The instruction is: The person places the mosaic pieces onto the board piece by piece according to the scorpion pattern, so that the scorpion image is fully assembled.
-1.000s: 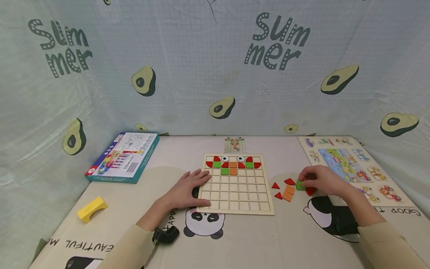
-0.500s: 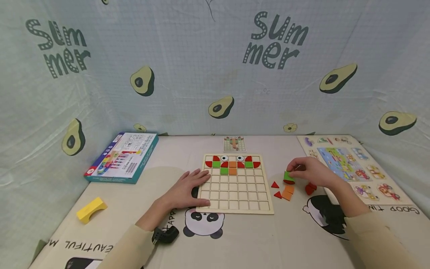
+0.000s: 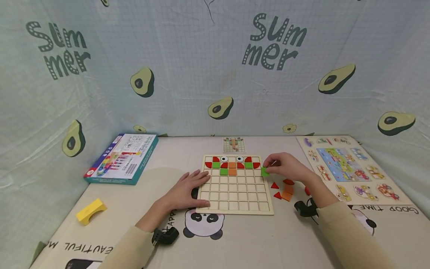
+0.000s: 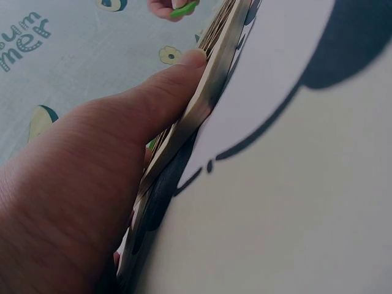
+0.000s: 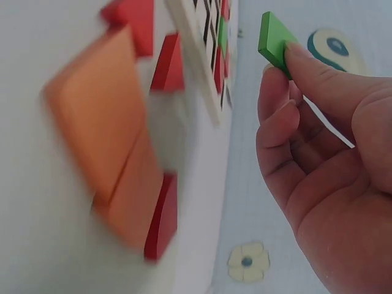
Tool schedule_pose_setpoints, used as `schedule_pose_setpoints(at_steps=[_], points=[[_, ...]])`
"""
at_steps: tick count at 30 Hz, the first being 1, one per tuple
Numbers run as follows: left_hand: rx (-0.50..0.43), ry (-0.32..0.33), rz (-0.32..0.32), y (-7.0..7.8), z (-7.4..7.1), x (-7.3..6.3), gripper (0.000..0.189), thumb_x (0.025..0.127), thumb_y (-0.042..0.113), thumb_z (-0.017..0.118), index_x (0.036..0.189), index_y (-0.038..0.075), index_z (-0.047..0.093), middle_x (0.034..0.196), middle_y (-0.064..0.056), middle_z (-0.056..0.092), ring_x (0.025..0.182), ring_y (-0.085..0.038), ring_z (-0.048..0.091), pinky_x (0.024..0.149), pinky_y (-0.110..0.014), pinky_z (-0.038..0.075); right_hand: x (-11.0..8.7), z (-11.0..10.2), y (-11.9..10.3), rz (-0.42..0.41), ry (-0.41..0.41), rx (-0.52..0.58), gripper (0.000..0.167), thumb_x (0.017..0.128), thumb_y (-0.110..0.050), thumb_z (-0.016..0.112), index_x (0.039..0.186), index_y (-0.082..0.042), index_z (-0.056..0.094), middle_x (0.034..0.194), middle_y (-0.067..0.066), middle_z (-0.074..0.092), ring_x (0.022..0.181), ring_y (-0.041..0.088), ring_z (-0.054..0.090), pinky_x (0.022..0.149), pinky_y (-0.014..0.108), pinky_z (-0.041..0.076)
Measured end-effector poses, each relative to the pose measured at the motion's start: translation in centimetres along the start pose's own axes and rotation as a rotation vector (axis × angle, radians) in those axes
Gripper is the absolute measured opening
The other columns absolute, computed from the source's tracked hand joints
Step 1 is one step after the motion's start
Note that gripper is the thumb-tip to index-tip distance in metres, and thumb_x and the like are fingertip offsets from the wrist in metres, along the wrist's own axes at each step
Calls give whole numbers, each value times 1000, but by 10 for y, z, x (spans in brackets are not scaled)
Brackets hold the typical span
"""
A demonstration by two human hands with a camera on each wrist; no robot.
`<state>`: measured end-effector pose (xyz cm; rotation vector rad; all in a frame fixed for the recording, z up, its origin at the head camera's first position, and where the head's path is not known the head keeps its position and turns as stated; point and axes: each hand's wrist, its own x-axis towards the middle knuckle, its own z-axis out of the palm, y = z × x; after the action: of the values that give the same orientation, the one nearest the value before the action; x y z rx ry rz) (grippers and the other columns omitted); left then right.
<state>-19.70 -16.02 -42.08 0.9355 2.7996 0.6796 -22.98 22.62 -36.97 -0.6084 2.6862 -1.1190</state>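
My right hand (image 3: 288, 167) pinches a green square tile (image 3: 265, 172) between thumb and fingertips, at the right edge of the wooden grid board (image 3: 235, 195). In the right wrist view the green tile (image 5: 277, 41) is held by one corner, raised off the table. My left hand (image 3: 188, 189) rests on the board's left edge, fingers spread and thumb lying near the front corner. Red, green and orange tiles and two eye tiles (image 3: 224, 159) fill cells in the board's upper rows. A small pattern card (image 3: 234, 145) lies behind the board.
Right of the board lie orange square tiles (image 3: 287, 192), small red triangles (image 3: 274, 185) and a red curved piece (image 3: 288, 182). A picture puzzle board (image 3: 344, 164) lies further right. On the left are a boxed set (image 3: 122, 158) and a yellow arch block (image 3: 91, 211).
My right hand has picked up the green tile from the loose pieces and carried it left to the board's right edge. The left hand has stayed in place.
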Motion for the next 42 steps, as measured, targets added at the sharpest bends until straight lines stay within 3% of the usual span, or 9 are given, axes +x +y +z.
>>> schedule_pose_setpoints(at_steps=[16,25,33,42], points=[[6,-4,-9,-1,0,-1,91,82,59,74,155,14,43,162,-4,34,152,-28,17,121,-53,8,43,35,-18,33,-18,16,5,95,-10,71,98,-6,70,93,4,64,85,21,58,78,34,49],[5,-2,-5,-2,0,-1,91,83,59,74,156,14,42,162,-5,34,152,-29,17,121,-54,8,52,45,-25,38,-33,-1,3,95,-7,71,97,-7,70,92,3,65,84,21,57,79,35,49],[12,1,3,-3,1,0,91,83,60,73,155,14,43,162,-5,34,152,-28,17,121,-54,9,60,50,-31,-9,-59,-66,5,94,-8,71,97,-5,70,91,2,66,82,20,56,79,36,49],[14,1,13,-2,1,0,91,84,58,74,155,12,42,162,-6,34,152,-29,17,121,-54,9,61,50,-34,31,-87,-122,6,95,-10,72,97,-6,70,93,1,66,85,21,54,80,37,48]])
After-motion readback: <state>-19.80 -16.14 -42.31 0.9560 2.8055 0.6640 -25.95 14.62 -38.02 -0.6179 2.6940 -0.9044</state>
